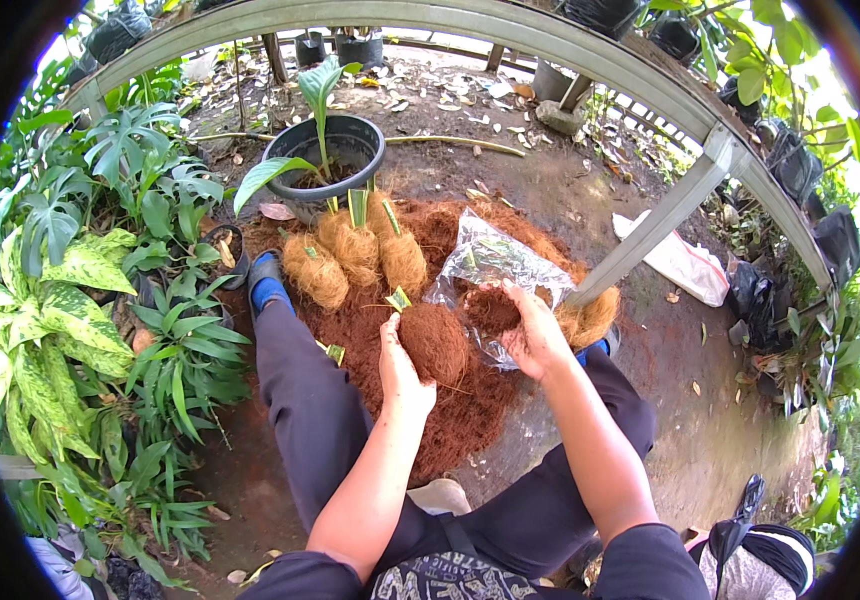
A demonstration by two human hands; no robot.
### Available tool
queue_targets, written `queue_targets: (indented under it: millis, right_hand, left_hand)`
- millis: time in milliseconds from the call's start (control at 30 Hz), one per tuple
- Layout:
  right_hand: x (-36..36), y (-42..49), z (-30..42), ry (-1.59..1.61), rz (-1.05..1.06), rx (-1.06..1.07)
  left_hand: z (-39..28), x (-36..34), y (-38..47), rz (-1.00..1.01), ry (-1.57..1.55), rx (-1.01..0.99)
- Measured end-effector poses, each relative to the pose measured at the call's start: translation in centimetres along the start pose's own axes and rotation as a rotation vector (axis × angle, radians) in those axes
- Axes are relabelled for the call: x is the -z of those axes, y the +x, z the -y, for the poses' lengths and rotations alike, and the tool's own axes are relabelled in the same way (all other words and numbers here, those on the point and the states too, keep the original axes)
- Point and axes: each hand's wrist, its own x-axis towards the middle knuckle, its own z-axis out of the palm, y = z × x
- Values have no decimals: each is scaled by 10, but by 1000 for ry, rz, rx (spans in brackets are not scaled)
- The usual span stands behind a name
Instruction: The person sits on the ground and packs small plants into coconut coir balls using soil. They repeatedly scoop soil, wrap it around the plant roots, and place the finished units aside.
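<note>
In my left hand (402,375) rests a rounded ball of brown coco peat (436,346), with a cut yellow-edged leaf piece (398,299) sticking out at its top. My right hand (539,334), beside the ball, cups a loose handful of coco peat (495,309); soil clings to its fingers. Just beyond the right hand lies a clear plastic bag (479,255) with leaf pieces showing in or under it. Below both hands spreads a heap of coco peat (467,435). Several fibre-wrapped bundles (315,271) with leaf cuttings in their tops stand beyond the left hand.
A black pot (370,169) with a leafy plant stands behind the bundles. Potted foliage (62,307) crowds the left. A metal rack leg (651,217) comes down at the right, near tan fibre (601,316) and a white sack (681,262).
</note>
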Motion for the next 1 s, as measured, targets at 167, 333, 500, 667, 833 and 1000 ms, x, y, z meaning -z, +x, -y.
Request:
queue_targets:
  millis: [167,333,500,667,833,1000]
  right_hand:
    - [-14,-11,-10,222,-62,132]
    - [-30,-21,-25,184,-38,319]
    - [-36,-24,-33,327,-63,398]
    - [-31,-21,-29,283,-157,483]
    - [-36,-30,-42,89,-87,611]
    - [-39,-31,-63,-577,-184,931]
  left_hand:
    - [12,-1,3,-63,22,-3]
    - [20,4,12,0,25,-28]
    - [19,7,15,71,13,37]
    - [17,-1,8,-37,-27,100]
    - [19,-3,3,104,-116,79]
    - [29,-7,-5,179,-158,43]
